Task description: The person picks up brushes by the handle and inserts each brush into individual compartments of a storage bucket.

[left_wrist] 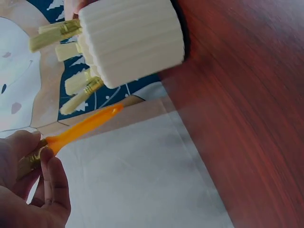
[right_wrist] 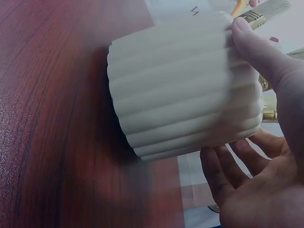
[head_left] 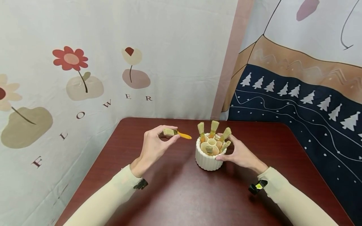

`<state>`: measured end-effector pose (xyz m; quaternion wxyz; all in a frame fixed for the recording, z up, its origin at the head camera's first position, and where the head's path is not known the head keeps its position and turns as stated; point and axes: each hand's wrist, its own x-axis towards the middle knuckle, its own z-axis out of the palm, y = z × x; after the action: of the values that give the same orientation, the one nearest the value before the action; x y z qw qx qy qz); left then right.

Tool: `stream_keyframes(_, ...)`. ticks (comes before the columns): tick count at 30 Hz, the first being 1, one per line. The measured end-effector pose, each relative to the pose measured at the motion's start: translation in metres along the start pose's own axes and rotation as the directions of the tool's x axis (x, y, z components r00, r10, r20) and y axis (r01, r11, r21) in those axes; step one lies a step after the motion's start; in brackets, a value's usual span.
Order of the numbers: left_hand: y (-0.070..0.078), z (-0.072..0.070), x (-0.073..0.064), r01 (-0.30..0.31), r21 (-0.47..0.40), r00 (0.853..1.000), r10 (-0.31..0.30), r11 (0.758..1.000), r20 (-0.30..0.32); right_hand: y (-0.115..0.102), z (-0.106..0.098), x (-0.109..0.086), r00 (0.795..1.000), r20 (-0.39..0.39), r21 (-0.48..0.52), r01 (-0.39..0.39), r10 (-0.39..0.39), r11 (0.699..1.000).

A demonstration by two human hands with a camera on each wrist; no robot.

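My left hand (head_left: 155,141) pinches a paintbrush (head_left: 185,136) by its metal collar, above the table and left of the holder. In the left wrist view the orange handle of this paintbrush (left_wrist: 85,127) points toward the holder. A white ribbed round brush holder (head_left: 210,161) stands on the table, divided into compartments around a central tube. Several paintbrushes (head_left: 214,127) stand in it, bristles up. My right hand (head_left: 240,152) grips the holder's right side, thumb at the near rim. In the right wrist view its fingers curl against the holder's wall (right_wrist: 175,90).
The dark red wooden table (head_left: 186,201) carries the holder. Behind it hangs a pale curtain (head_left: 175,62) with flowers and letters. To the right is a dark blue cloth (head_left: 282,103) with white trees. Each wrist wears a small black device (head_left: 140,184).
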<state>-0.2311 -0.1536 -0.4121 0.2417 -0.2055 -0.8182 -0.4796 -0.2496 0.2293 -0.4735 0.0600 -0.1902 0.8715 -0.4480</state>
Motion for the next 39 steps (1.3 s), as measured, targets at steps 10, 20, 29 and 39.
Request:
stream_keyframes(10, 0.012, -0.003, 0.002, 0.047, -0.103, 0.999, -0.048, 0.994, 0.0, -0.002, 0.002, -0.001, 1.0, -0.018, 0.016, 0.003, -0.003, 1.0)
stream_keyframes(20, 0.02, -0.003, 0.002, 0.014, -0.138, 1.0, -0.016, 0.99, -0.015, -0.002, 0.003, 0.0, 1.0, -0.025, 0.013, 0.008, -0.008, 1.0)
stream_keyframes(29, 0.028, 0.002, 0.005, -0.024, -0.146, 1.0, 0.023, 0.989, -0.008, -0.002, 0.004, 0.001, 0.999, -0.035, 0.018, 0.007, -0.007, 1.0)
stream_keyframes(39, 0.031, 0.008, 0.004, -0.018, -0.128, 1.0, 0.02, 0.992, 0.013, -0.001, 0.003, 0.001, 1.0, -0.03, 0.016, -0.002, 0.002, 1.0)
